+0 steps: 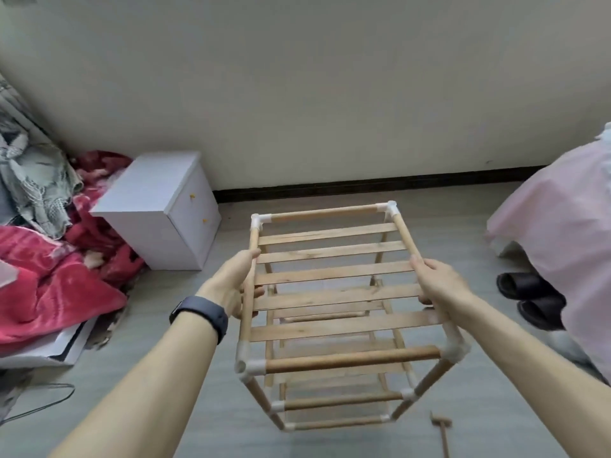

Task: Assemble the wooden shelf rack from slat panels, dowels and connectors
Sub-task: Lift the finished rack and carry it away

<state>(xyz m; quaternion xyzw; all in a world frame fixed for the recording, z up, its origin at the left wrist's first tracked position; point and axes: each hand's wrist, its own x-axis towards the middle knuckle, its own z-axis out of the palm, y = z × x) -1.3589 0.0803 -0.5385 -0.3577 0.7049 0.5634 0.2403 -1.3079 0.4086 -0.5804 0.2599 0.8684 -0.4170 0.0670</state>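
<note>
while a small wooden mallet (439, 424) lies on the floor (178, 325) nearest the viewer, the shelf rack (330, 295) is upright just beyond it, 3 tiers showing, though whether its feet touch the floor is unclear. the left hand (236, 285) and right hand (439, 285) each wrap curled fingers round 1 side dowel of the top panel. the rack looks light and fairly stiff, yet its push-fit white connectors (251, 366) could slip apart, so gripping both side dowels mid-length seems wise. a white cabinet (158, 209) sits behind.

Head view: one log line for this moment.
shelf rack: upright, tiers connected | left hand: grips top left rail | right hand: grips top right rail
</note>
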